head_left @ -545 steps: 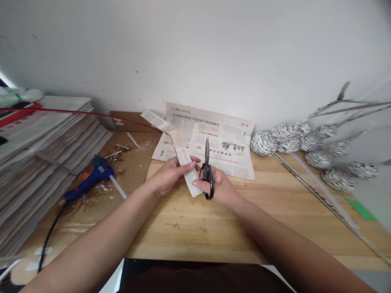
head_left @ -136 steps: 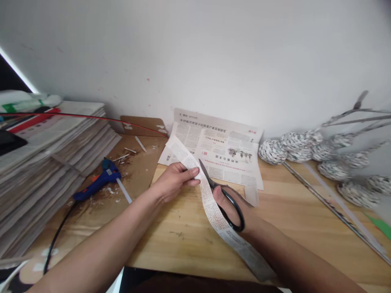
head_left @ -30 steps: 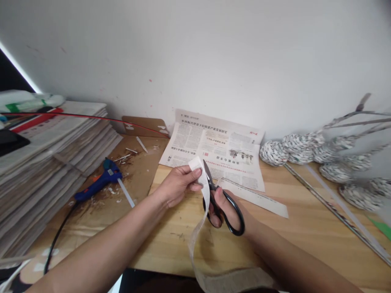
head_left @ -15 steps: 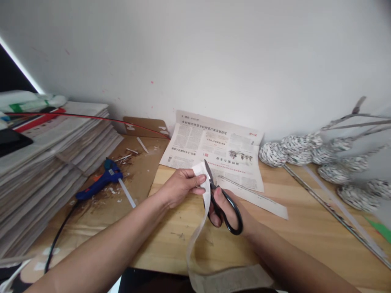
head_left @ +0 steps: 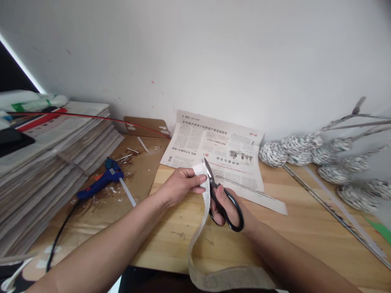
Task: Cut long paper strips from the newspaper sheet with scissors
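Between thumb and fingers, my left hand pinches the upper end of a long pale paper strip. The strip curves down past the table's front edge and bends away to the right. My right hand is closed around the black handles of a pair of scissors. Their blades point up and away from me, right beside the strip's top end. Behind the blades lies a printed newspaper sheet, with a narrow cut paper piece along its near edge.
At left a blue glue gun lies on stained cardboard among white scraps, beside a tall stack of newspapers. Woven paper balls with stems line the right side, near a long thin paper rod.
The scissors have shifted slightly, their blades now tilted a little more to the left at the tip. The left hand keeps its hold on the strip, nearly still.
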Demonstrator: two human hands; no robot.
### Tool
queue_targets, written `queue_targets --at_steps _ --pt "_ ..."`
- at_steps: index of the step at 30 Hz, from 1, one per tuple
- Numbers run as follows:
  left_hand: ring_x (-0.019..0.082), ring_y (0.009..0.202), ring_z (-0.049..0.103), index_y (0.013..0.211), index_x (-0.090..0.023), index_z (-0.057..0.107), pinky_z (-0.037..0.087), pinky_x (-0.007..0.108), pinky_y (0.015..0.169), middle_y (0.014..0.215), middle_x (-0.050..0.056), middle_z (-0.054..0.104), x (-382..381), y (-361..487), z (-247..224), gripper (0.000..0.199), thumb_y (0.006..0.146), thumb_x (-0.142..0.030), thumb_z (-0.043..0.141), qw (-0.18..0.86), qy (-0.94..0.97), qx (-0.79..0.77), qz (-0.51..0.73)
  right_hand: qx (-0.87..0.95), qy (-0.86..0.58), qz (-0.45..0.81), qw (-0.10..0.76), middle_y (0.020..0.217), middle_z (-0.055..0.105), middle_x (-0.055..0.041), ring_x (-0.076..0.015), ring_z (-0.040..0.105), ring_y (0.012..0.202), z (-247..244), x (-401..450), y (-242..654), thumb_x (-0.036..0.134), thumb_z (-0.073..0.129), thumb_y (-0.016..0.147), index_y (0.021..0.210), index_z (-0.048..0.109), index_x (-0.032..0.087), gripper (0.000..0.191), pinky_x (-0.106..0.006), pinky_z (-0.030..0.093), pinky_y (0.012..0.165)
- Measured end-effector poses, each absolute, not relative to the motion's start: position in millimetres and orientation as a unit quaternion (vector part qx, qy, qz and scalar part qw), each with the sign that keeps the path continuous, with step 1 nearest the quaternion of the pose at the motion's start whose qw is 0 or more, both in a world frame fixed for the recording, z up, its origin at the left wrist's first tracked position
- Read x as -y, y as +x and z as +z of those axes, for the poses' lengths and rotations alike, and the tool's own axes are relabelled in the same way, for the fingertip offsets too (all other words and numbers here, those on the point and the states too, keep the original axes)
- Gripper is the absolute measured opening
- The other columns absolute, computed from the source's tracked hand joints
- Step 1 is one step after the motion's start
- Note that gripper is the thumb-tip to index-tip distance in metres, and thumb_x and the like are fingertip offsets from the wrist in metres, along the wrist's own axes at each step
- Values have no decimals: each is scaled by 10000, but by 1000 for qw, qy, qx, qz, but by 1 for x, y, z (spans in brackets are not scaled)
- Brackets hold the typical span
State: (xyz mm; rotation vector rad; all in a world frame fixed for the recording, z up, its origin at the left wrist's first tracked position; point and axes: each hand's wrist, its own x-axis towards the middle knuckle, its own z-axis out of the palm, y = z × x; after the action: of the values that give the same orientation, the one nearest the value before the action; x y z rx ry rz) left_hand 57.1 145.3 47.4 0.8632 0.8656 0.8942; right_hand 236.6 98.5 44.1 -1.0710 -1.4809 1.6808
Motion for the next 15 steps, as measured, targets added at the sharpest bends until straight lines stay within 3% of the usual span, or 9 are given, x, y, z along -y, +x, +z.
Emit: queue_targets --at_steps 4,8,12,15 --pt "130 682 672 800 -116 791 577 235 643 783 66 760 -147 58 49 402 552 -385 958 713 404 -392 418 621 -425 557 351 376 434 25 -133 379 322 49 -101 240 885 375 848 611 471 256 679 -298 290 362" --pt "127 555 661 856 -124 734 551 215 503 725 48 741 -150 50 57 438 612 -435 923 676 417 -389 466 629 -442 470 433 452 480 21 -135 436 408 58 -111 254 885 457 814 647 500 248 661 -292 348 417" --pt "67 341 502 831 -194 597 311 142 285 559 -48 642 -140 24 91 413 727 -518 831 624 411 -386 542 605 -488 391 492 546 539 22 -126 476 499 63 -128 271 749 602 848 705 519 234 542 -267 389 485" --pt "26 252 346 838 -220 555 135 142 236 506 -107 538 -122 -6 133 311 812 -432 782 614 380 -391 571 591 -526 373 485 552 565 16 -127 503 512 62 -139 277 685 631 869 719 528 223 497 -256 403 492"
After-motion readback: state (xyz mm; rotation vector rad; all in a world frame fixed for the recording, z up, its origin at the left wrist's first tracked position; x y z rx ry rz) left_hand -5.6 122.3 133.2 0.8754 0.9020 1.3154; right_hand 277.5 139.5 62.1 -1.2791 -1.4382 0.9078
